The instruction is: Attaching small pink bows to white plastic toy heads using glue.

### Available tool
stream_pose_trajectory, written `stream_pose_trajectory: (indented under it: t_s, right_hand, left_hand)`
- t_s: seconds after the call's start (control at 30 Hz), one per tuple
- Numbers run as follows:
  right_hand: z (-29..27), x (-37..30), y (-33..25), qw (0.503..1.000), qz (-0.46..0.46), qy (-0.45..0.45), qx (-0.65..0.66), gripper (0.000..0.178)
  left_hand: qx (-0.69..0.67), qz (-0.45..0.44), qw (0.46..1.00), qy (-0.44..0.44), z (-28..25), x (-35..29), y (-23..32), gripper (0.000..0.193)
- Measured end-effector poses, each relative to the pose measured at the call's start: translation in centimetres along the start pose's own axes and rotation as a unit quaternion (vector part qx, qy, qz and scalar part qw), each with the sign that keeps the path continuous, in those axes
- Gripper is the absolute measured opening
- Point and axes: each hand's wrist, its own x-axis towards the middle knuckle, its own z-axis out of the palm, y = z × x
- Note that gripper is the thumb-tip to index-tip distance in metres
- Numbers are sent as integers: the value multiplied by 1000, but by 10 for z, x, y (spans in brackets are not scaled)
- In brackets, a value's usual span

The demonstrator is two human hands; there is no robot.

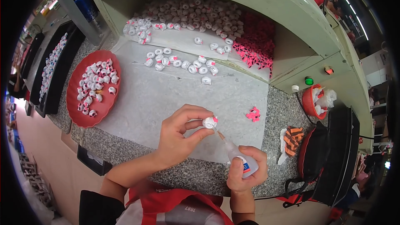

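My left hand (182, 131) pinches a small round white piece (209, 122) with a pink patch on it between thumb and fingertips, above the paper-covered worktop. In my right hand (250, 168) is a translucent glue bottle (246, 164) with a thin nozzle, tilted up toward the left. The nozzle's tip meets or nearly meets the lower edge of the white piece; exact contact is too small to tell. To the right of the held piece lies a little heap of pink parts (253, 114) on the white paper (166, 96).
A red scalloped tray (75, 116) with several white pieces stands at left. Loose white pieces (192, 69) lie ahead, below a green cabinet (300, 41) filled with more pieces and pink parts (254, 50). A red basket (309, 104), striped cloth (293, 140) and black bag (313, 154) are at right.
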Motion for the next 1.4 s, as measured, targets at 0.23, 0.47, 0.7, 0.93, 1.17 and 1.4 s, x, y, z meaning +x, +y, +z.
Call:
stream_pose_trajectory:
  t_s: [0.23, 0.47, 0.7, 0.93, 1.17, 1.4]
  right_hand:
    - [-2, 0, -1, 1000, -7, -2, 14, 25]
    - [-1, 0, 0, 1000, -16, 3, 4, 25]
    - [-1, 1, 0, 1000, -9, 22, -8, 24]
    - [-3, 0, -2, 1000, 2, -6, -7, 23]
    - [-2, 3, 9, 999, 34, 33, 16, 25]
    - [-40, 44, 56, 894, 376, 68, 236, 28]
  left_hand:
    - [-100, -94, 991, -7, -2, 3, 6, 32]
    - [-143, -136, 980, -12, -3, 3, 9, 33]
    - [-134, -125, 983, -15, -4, 3, 11, 31]
    - [-131, -126, 983, -11, -5, 4, 9, 30]
    - [-139, -155, 978, -11, -2, 4, 9, 31]
    - [-113, -172, 979, 16, -1, 3, 7, 33]
